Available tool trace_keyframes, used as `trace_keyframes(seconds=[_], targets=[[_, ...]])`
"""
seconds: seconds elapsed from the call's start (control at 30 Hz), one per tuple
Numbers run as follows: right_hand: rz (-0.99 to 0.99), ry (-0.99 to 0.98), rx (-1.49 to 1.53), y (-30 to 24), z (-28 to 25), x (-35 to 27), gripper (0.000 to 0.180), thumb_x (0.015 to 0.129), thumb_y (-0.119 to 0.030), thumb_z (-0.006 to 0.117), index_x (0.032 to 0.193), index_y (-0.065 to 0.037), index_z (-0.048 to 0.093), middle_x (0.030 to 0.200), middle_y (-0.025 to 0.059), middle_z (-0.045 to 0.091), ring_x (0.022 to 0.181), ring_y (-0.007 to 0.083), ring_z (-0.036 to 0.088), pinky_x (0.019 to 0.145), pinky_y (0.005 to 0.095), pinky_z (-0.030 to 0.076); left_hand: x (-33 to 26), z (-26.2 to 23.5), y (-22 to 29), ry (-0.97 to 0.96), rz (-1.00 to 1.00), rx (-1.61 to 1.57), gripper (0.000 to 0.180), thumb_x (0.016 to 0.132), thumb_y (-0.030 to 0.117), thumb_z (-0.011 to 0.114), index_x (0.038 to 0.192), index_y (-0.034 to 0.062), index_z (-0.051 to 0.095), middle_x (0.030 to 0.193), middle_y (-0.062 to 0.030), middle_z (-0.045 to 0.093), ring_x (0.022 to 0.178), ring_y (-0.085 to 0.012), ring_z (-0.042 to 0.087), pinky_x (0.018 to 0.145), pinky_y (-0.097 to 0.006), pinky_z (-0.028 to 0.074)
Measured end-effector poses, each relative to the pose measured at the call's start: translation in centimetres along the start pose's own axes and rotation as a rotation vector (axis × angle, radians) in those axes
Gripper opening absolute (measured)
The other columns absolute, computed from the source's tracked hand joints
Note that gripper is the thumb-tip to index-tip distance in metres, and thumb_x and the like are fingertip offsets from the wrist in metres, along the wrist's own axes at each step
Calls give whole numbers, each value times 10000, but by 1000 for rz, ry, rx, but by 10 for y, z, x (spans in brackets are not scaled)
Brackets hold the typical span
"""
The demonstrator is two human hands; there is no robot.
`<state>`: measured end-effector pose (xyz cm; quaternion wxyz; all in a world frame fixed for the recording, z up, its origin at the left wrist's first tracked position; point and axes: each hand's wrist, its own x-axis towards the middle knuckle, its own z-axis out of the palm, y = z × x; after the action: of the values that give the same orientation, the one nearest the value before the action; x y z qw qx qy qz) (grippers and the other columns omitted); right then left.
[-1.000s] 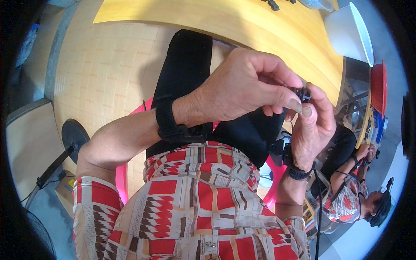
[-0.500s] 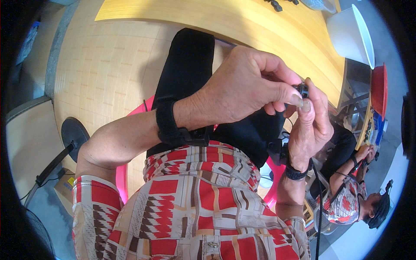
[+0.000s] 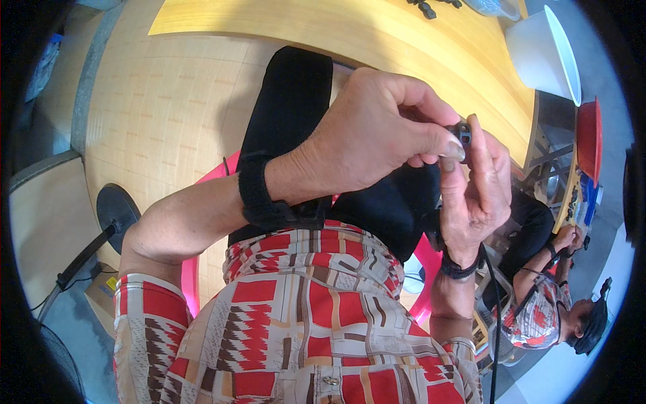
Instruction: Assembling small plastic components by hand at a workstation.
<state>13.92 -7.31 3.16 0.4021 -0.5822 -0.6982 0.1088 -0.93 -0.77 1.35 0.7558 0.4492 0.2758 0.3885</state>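
The left hand (image 3: 377, 145) and the right hand (image 3: 474, 195) meet in front of the chest, above the lap and short of the tabletop; between their fingertips sits a small dark plastic part (image 3: 463, 131), mostly hidden, its shape too covered to tell. The left hand is curled over it, thumb and forefinger pinching it from the left; the right hand stands upright beside it, its fingertips pressed against the part from the right and below, so both hands are grasping the same small piece. Each wrist wears a black strap; the left wrist band (image 3: 259, 195) is broad, the right one (image 3: 461, 268) thin.

Beyond the hands lies the pale wooden tabletop (image 3: 323, 34); on it a white plastic bowl (image 3: 542, 50) stands near the right edge, and a few small black pieces (image 3: 425, 8) lie at the far rim, well apart from the hands. A red bowl (image 3: 589, 138) shows further right; another person (image 3: 558, 310) sits lower right, busy with their own hands.

The risk, as I judge it, lies in the grip: the part is tiny and held only by fingertip pressure over the lap, so a slip could drop it to the floor; pressing askew could also jam or snap it.
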Motion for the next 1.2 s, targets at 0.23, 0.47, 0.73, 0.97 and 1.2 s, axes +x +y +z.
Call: trace_keyframes(seconds=[0.23, 0.47, 0.73, 0.97, 1.2], targets=[[66, -31, 15, 0, -4, 2, 283, 788, -9, 590, 1070, 12, 597, 879, 116, 606, 727, 125, 549, 628, 228, 445, 3, -2, -3, -11, -47, -36, 193, 752, 30, 664, 923, -34, 601, 721, -67, 615, 608, -86, 575, 529, -188, 468], [150, 7, 161, 5, -8, 1, 254, 793, -89, 627, 1025, 15, 619, 853, 110, 613, 660, 112, 537, 575, 219, 432, 2, -2, -3, -75, -75, -95, 203, 761, 34, 655, 943, -35, 596, 716, -72, 612, 612, -91, 574, 529, -197, 464], [96, -40, -64, 0, -14, 3, 237, 777, -78, 639, 996, 13, 629, 842, 143, 619, 728, 189, 597, 670, 261, 457, 2, -2, -5, -70, -43, -50, 190, 757, 40, 661, 924, -32, 606, 709, -69, 608, 602, -87, 567, 518, -192, 459], [-70, -43, -155, -6, -9, 7, 291, 738, 26, 606, 1028, 8, 615, 852, 151, 613, 739, 201, 605, 664, 280, 472, 4, -4, -6, -55, -73, -36, 192, 744, 24, 667, 917, -35, 608, 707, -72, 613, 603, -90, 577, 506, -191, 457], [-57, -24, -180, -4, -6, 3, 403, 657, 69, 610, 1052, -11, 609, 852, 143, 610, 739, 220, 609, 657, 278, 476, 5, -4, -2, -62, -74, -18, 170, 735, 25, 673, 888, -30, 622, 679, -67, 613, 588, -92, 576, 484, -190, 448]])
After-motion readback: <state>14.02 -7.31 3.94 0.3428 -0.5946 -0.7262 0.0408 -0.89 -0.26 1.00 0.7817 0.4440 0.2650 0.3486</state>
